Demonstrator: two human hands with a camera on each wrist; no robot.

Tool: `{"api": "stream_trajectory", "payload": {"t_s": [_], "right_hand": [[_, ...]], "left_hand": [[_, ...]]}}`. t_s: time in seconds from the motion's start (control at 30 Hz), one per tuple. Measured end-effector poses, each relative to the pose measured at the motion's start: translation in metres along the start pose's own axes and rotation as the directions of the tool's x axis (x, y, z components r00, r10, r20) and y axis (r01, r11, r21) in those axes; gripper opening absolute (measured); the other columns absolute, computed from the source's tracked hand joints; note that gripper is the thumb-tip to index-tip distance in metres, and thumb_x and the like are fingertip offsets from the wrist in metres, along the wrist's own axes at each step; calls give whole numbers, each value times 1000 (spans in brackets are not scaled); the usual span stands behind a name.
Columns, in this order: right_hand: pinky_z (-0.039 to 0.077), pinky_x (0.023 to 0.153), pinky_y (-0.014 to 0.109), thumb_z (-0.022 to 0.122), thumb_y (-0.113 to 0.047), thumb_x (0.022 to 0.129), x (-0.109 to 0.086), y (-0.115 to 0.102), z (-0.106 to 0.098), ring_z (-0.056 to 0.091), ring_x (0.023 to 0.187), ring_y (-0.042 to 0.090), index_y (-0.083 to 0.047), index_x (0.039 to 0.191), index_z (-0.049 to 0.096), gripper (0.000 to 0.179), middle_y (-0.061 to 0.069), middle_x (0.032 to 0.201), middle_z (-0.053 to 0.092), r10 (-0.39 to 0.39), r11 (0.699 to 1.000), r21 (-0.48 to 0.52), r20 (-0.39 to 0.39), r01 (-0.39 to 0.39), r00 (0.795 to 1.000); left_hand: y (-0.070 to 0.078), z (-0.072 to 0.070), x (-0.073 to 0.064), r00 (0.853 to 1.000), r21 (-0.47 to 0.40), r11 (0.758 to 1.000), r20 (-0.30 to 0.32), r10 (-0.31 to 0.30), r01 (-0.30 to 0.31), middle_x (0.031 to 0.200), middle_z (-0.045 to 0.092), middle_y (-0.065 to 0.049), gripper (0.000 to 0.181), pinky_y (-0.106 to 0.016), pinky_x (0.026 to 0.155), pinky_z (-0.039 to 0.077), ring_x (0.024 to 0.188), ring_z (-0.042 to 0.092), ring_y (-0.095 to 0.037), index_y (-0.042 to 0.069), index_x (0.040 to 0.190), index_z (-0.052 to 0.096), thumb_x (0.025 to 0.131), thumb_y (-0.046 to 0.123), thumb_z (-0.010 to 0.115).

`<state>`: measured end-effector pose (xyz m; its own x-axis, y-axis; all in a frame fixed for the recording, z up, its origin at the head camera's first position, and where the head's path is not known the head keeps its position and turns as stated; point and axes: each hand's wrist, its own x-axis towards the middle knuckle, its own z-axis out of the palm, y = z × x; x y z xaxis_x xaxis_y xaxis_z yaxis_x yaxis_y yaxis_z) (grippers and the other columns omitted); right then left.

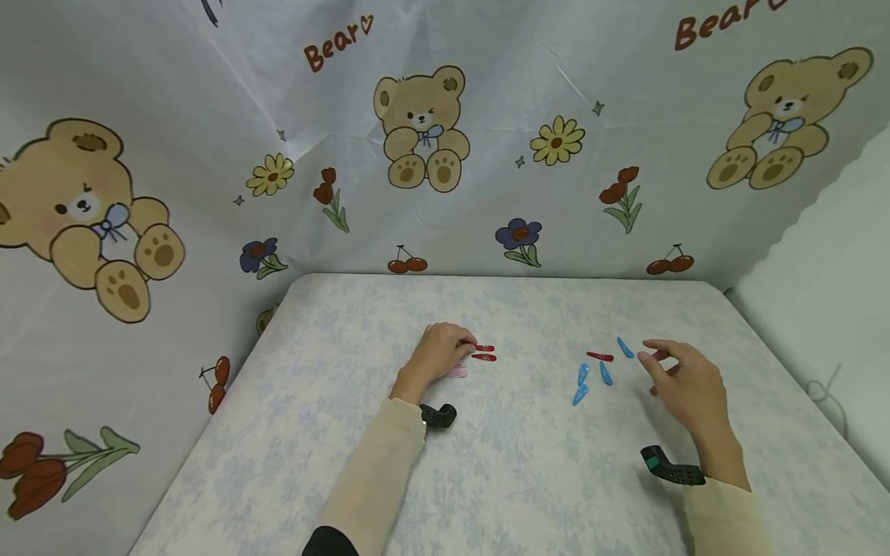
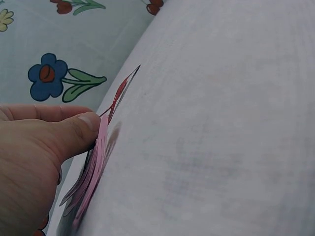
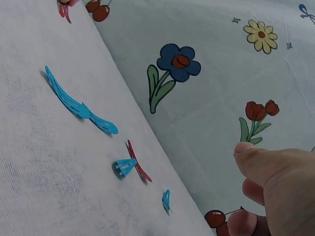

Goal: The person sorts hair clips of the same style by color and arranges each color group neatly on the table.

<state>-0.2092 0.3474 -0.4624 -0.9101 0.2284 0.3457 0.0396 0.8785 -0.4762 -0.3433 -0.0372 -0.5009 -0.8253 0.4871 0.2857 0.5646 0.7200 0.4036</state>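
My left hand [image 1: 438,351] pinches the end of a red hair clip [image 1: 485,348] between thumb and fingertips. A second red hair clip [image 1: 484,357] lies just below it. Pink hair clips [image 2: 96,167] lie under and beside the left hand, partly hidden by it in the head view. To the right, my right hand [image 1: 688,382] hovers above the table with its thumb and fingers apart and nothing between them. Nearest to it is a blue hair clip [image 1: 625,347]. More blue hair clips [image 1: 606,374] and one red hair clip [image 3: 139,162] lie left of that hand.
The table [image 1: 514,463] has a pale floral cover. Behind it hangs a white cloth [image 1: 487,232] printed with bears and flowers. A black strap device sits on each wrist. A thin pale cord [image 1: 830,398] hangs off the table's right side.
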Motion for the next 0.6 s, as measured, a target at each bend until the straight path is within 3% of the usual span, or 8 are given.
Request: {"api": "stream_trajectory", "payload": {"t_s": [0.27,0.43,0.6], "right_hand": [[40,62,32,60,-40,100,-4,25,-2,62,90,32,-9,132,64,44,19,118,63,82,997,-6,58,-82,995],[44,59,29,58,-40,101,-4,40,-4,63,92,35,-8,131,63,44,19,118,62,86,996,-10,133,-85,987],[47,66,39,58,-31,102,-6,54,-5,63,94,37,-6,131,63,39,21,120,61,72,997,-15,206,-70,976]], "left_hand": [[1,1,0,1000,-2,1000,-3,6,-6,99,77,9,9,-43,97,46,97,68,-13,25,98,79,94,27,72],[1,1,0,1000,-6,1000,-3,5,-5,99,77,9,9,-44,98,46,97,68,-15,24,99,79,94,25,72],[0,2,0,1000,4,1000,3,-3,3,101,77,9,10,-45,99,45,99,68,-15,25,100,79,95,26,71]]}}
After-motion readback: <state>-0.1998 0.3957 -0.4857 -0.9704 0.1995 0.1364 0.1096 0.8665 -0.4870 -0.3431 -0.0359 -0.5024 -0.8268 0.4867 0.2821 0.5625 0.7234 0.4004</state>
